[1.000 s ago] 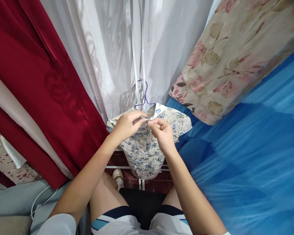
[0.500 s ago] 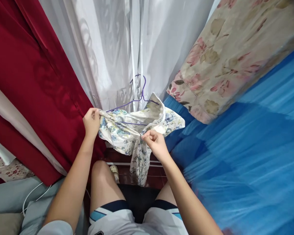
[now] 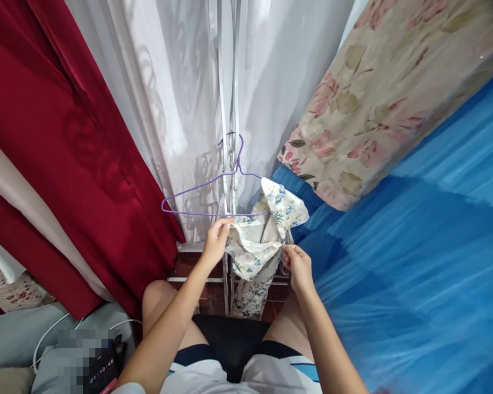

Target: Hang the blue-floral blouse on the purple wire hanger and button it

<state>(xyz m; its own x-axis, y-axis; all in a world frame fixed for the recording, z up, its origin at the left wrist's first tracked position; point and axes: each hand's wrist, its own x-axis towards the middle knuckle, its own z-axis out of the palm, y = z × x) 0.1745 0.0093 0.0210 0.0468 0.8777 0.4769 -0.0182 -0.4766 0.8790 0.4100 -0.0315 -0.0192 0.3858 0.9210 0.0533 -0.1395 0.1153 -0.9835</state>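
A small white garment with a blue and green floral print (image 3: 252, 257) hangs by one side from the right arm of a purple hanger (image 3: 197, 183). The hanger's left arm is bare. My left hand (image 3: 217, 238) pinches the garment's left edge, just below the hanger's bottom bar. Lower right, my right hand (image 3: 299, 264) grips the front edge of the cloth between thumb and fingers. Between my hands the fabric sags in folds, and its lower part dangles above the floor. What kind of garment it is, I cannot tell for sure.
White straps (image 3: 235, 82) run down to the hanger's hook, before a white curtain (image 3: 181, 109). A red curtain (image 3: 86, 153) hangs left; floral fabric (image 3: 353, 109) and blue tulle (image 3: 414, 273) fill the right. A phone (image 3: 102, 372) lies on grey cushions at lower left.
The garment's left side has come off the hanger's left arm. My left hand has moved right and down with it; my right hand has shifted right and slightly down.
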